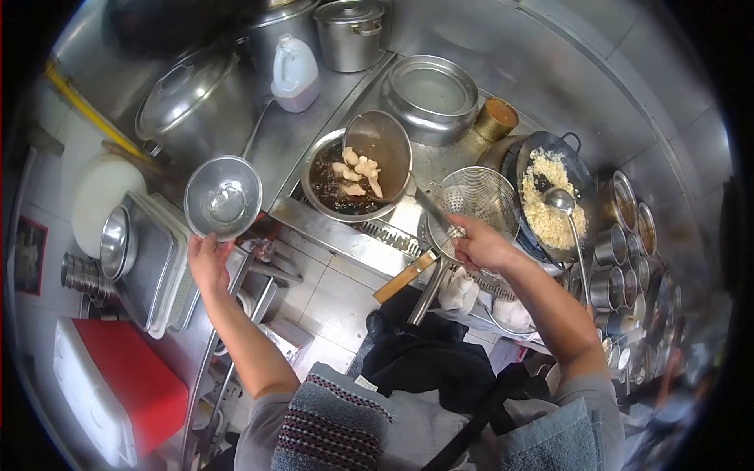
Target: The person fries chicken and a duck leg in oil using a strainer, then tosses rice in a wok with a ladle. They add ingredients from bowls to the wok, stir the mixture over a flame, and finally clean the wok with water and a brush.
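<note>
Looks bright overall, with white highlights on the large pot lid [188, 98] and inside the metal bowl [224, 200]. Bends strongly toward the edges (black in every corner), smears at lower right, and darkens at top left around an unfocused shape [177, 30].

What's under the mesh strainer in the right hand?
A metal basin of dark liquid. The strainer and pale pieces cover part of it; whatever lies beneath them can't be seen.
</note>
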A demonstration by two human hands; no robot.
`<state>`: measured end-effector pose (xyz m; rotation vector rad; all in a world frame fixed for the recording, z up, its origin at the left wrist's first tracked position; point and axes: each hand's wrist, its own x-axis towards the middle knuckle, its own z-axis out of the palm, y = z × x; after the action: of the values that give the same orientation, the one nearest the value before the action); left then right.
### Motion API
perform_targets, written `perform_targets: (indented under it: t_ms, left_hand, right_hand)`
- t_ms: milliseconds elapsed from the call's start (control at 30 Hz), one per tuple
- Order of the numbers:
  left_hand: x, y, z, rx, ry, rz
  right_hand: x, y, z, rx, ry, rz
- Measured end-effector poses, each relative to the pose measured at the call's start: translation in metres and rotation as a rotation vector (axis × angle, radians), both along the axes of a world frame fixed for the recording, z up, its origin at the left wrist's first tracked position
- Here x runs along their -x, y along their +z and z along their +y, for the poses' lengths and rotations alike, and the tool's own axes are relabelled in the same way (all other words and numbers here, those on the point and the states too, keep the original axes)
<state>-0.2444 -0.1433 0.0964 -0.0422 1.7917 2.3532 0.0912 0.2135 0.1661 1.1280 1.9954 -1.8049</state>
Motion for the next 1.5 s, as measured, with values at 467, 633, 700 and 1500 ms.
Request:
perform_targets:
  t_ms: [467, 633, 700, 1500]
  left_hand:
    - [-0.15, -0.003, -0.122, 0.142, 0.04, -0.132]
    - [-0.196, -0.015, -0.117, 0.158, 0.056, -0.177]
    - [-0.209, -0.014, -0.109, 0.157, 0.063, -0.156]
    - [-0.827, -0.042, -0.267, -0.051, 1.786, 0.026]
  right_hand:
    - [0.007, -0.011, 0.018, -0.755, 0.349, 0.083]
    - [-0.008, -0.037, 0.032, -0.846, 0.304, 0.157]
    - [-0.014, -0.03, 0.038, -0.564, 0.243, 0.143]
    - [0.022, -0.132, 0.056, 0.349, 0.08, 0.501]
